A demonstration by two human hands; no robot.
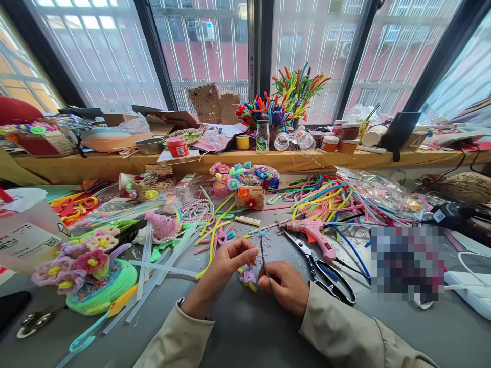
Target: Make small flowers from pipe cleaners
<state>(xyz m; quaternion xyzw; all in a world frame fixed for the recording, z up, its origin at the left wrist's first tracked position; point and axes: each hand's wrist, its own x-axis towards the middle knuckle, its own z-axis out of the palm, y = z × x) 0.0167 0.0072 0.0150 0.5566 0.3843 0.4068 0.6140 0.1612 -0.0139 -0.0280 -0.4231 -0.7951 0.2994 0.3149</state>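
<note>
Purple flower (248,276) between the hands (232,260) (287,289)

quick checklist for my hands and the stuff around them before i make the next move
1. Thin dark metal tool secure in the right hand's grip: ok, its tip points away from the body.
2. Fuzzy purple flower with yellow parts pinched by the left hand: cannot tell, it shows just below the fingertips.
3. Large metal scissors with black handles out of the hands: ok, lying to the right.
4. Pink plastic glue gun set down: ok, beyond the scissors; whether hot, cannot tell.
5. Grey tabletop free of scraps near the tool's tip: not ok, small pale bits lie scattered there.
</note>
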